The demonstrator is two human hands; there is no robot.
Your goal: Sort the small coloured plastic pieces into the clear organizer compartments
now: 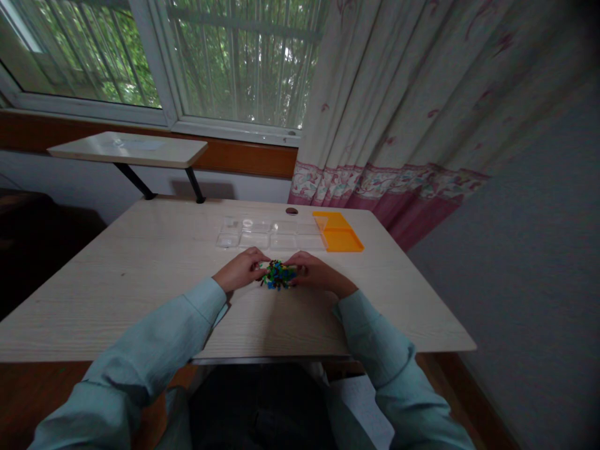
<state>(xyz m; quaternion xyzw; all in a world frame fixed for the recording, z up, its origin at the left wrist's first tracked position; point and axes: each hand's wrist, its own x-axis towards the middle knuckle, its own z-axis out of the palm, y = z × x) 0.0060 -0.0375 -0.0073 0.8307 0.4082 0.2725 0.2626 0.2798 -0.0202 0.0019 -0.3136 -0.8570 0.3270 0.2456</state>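
A small heap of tiny coloured pieces [278,275], green, blue, yellow and red, lies on the pale wooden table [140,275]. My left hand [242,269] rests at the heap's left side with its fingers curled in against the pieces. My right hand [315,271] rests at the right side, fingers likewise curled onto the heap. Whether either hand pinches a piece is too small to tell. Just beyond the hands stands a clear plastic compartment box [262,234].
An orange lid [338,232] lies to the right of the clear box. A small raised shelf [126,149] stands at the table's far left under the window. A flowered curtain [403,125] hangs at the right. A grey wall runs close along the table's right side.
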